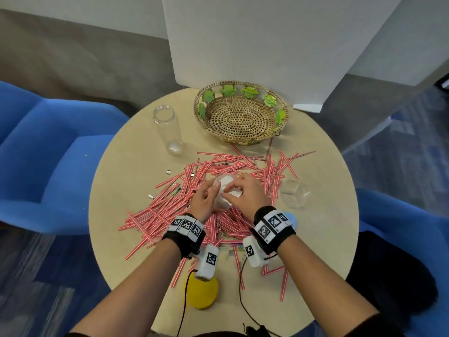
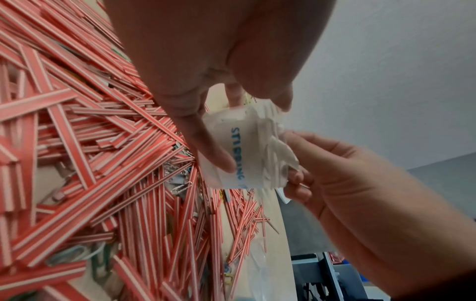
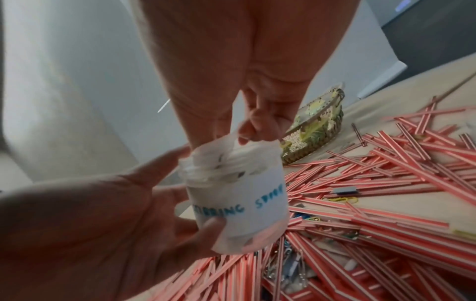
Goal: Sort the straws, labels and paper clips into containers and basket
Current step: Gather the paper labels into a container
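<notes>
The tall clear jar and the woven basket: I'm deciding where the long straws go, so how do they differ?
The tall clear jar is transparent, narrow and upright with a small round mouth; the woven basket is opaque, tan wicker, low and wide, with green leaf shapes round its rim. The jar stands left of the basket. Both look empty and sit on the round table, beyond the straws.

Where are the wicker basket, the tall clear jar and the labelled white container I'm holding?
wicker basket (image 1: pixel 239 115), head view, on its woven floor.
tall clear jar (image 1: pixel 167 127), head view, on its side wall.
labelled white container (image 3: pixel 239 201), right wrist view, on its lettered label.
</notes>
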{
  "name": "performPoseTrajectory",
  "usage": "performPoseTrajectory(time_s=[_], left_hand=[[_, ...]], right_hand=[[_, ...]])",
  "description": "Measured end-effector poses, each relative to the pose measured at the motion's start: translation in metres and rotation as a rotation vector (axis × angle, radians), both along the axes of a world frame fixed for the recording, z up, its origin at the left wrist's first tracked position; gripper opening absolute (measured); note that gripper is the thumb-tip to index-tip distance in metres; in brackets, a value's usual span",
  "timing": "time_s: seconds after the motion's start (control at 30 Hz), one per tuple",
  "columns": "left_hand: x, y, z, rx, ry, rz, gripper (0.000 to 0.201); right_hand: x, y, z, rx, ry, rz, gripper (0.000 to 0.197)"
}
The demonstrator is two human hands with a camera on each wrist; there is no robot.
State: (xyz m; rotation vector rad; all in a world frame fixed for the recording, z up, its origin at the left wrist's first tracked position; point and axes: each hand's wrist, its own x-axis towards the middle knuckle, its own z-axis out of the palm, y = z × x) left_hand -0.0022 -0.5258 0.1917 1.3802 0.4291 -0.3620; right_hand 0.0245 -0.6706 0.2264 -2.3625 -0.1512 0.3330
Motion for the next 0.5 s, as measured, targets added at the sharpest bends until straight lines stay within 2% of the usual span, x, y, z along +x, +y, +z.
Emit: performPoseTrajectory(time_s=[0.1, 0.2, 0.37, 0.5], left_hand=[[-0.011, 0.002, -0.001, 0.007, 0.022, -0.009, 0.038], [-0.018, 0.003, -0.002, 0.002, 0.065, -0.049, 0.039], [-0.023, 0.016, 0.002, 0.059, 0.043, -0.1, 0.021], [-0.031, 0.022, 0.004, 0.103, 0.057, -0.145, 0.021]], right_hand=[[-0.006, 0.004, 0.003, -0.094, -0.023, 0.036, 0.015], [-0.014, 0.013, 0.01, -0.165, -0.058, 0.118, 0.012], [-0.027, 0.0, 0.012, 0.121, -0.015, 0.098, 0.021], [-0.028, -0.008, 0.01, 0.119, -0.13, 0.073, 0.017]])
